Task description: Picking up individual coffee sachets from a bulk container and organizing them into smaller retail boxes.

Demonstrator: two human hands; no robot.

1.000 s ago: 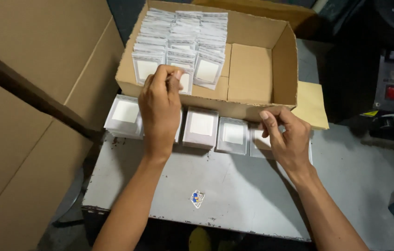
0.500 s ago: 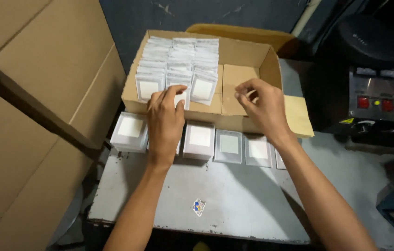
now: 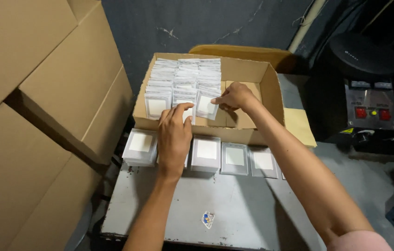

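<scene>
An open cardboard box [image 3: 271, 86] stands at the back of a grey metal table [image 3: 234, 209]. It holds three rows of clear packets with white cards [image 3: 183, 76]. My left hand [image 3: 174, 139] rests on the box's front wall, its fingers touching the front packet of the middle row [image 3: 184, 100]. My right hand [image 3: 235, 96] reaches into the box and pinches the front packet of the right row [image 3: 206, 106]. The right part of the box shows bare cardboard.
Several stacks of the same packets [image 3: 206, 152] lie in a line on the table in front of the box. Large cardboard cartons [image 3: 43, 116] rise at the left. A machine with red buttons [image 3: 371, 111] stands at the right. A small sticker [image 3: 207, 218] marks the table.
My right hand has left the stacks on the table and gone up into the box, onto the right row's front packet. My left hand has stayed at the middle row.
</scene>
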